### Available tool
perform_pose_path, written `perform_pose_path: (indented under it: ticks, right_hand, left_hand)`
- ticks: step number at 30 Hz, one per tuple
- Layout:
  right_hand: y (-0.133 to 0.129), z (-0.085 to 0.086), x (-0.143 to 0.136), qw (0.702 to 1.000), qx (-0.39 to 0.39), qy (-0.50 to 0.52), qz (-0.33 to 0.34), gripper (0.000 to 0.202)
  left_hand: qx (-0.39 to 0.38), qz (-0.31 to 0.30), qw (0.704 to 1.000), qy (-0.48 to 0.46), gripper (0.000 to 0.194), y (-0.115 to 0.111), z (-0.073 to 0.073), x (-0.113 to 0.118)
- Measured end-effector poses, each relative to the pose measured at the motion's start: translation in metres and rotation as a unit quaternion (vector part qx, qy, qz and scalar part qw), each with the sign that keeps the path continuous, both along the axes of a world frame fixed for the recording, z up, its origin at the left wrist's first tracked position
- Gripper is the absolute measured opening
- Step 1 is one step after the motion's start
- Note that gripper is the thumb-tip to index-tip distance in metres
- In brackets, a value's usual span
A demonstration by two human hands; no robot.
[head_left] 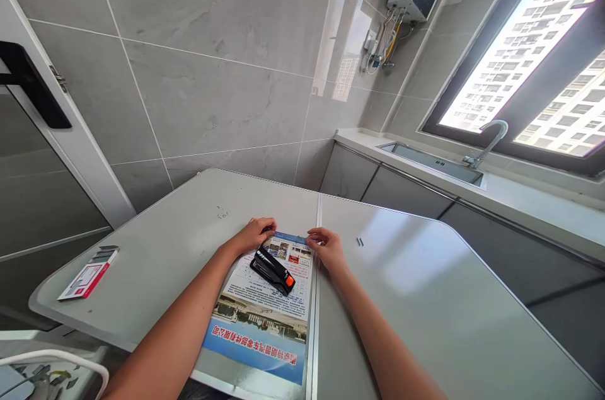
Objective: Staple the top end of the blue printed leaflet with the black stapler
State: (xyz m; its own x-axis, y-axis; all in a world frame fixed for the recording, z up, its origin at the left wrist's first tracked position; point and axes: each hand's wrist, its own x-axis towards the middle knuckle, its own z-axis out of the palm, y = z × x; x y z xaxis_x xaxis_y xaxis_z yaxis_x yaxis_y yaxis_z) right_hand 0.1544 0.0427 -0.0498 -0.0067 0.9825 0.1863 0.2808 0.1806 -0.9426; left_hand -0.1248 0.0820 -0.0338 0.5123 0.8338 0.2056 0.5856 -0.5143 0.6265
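Observation:
A printed leaflet [258,340] with a blue band lies on the table, its lettering upside down to me. My left hand [253,235] is closed at the leaflet's far left corner, with a small dark spot by the fingertips that I cannot make out. At the far right corner, the thumb and fingers of my right hand [327,245] pinch the leaflet's edge. Between my forearms, a black stapler [273,270] with an orange button rests on the leaflet. Two short strips of staples [360,241] lie to the right of my right hand.
On the white folding table [406,318], a red and white box [89,274] sits at the left. Several loose staples [221,212] are scattered near the far side. A counter with a sink [435,164] runs along the right; a white rack [51,356] stands at lower left.

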Motion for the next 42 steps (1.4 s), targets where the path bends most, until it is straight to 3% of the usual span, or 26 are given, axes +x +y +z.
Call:
perform_pose_path:
  ticks: [9, 14, 20, 22, 25, 30, 36, 42]
  right_hand:
    - [0.016, 0.014, -0.011, 0.996, -0.007, -0.079, 0.044, 0.024]
    - [0.024, 0.023, -0.018, 0.981, 0.015, -0.166, 0.095, 0.009]
    - [0.020, 0.032, -0.027, 0.965, 0.060, -0.234, 0.098, 0.024]
    - [0.019, 0.036, -0.015, 0.966, 0.071, -0.244, 0.053, 0.027]
    - [0.017, 0.037, 0.025, 0.962, 0.067, -0.262, -0.044, 0.024]
    - [0.004, 0.020, 0.098, 0.928, 0.022, -0.325, -0.181, 0.025]
    - [0.004, -0.005, 0.119, 0.921, 0.017, -0.345, -0.179, 0.020]
    - [0.016, -0.013, 0.126, 0.928, 0.047, -0.329, -0.171, 0.024]
  left_hand:
    - [0.001, 0.000, 1.000, -0.001, 0.014, -0.001, 0.002, 0.000]
    - [0.005, -0.004, 1.000, 0.002, 0.014, -0.003, 0.002, 0.000]
    - [0.015, 0.001, 1.000, 0.011, 0.014, -0.003, 0.002, 0.000]
    - [0.022, 0.005, 1.000, 0.021, 0.014, -0.002, 0.001, 0.000]
    - [0.037, 0.015, 0.999, 0.035, 0.012, 0.000, -0.001, 0.001]
    - [0.072, 0.037, 0.994, 0.075, 0.008, 0.001, -0.005, 0.004]
    - [0.080, 0.053, 0.991, 0.091, 0.008, 0.001, -0.006, 0.002]
    - [0.074, 0.057, 0.991, 0.095, 0.008, -0.001, -0.006, 0.002]
